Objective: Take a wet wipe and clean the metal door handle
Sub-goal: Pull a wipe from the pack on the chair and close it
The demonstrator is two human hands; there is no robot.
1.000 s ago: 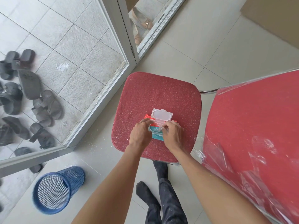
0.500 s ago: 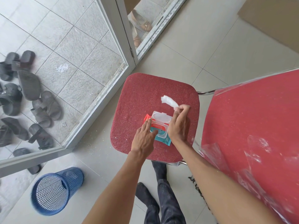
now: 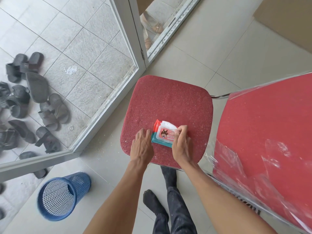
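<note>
while the pack is lying shut, a wipe is sitting in the right hand

as the person is leaning over the red stool [image 3: 168, 98], the wipe pack [image 3: 164, 135] is lying flat on the near half of its seat, with the clear lid down over the label. the left hand [image 3: 141, 146] is resting at the pack's left edge, its fingers straight and loosely spread, the tips touching the wrapper and gripping nothing. the right hand [image 3: 181, 145] is covering the pack's right end with curled fingers and is pinching the wet wipe [image 3: 168, 126], which is bunching up white along the far edge of the lid. just right of the stool, a second red seat [image 3: 270, 132] is standing wrapped in clear plastic. a blue mesh basket [image 3: 62, 198] is sitting on the floor tiles at lower left, and grey sandals [image 3: 37, 86] are lying scattered beyond the glass door [image 3: 84, 56].
</note>
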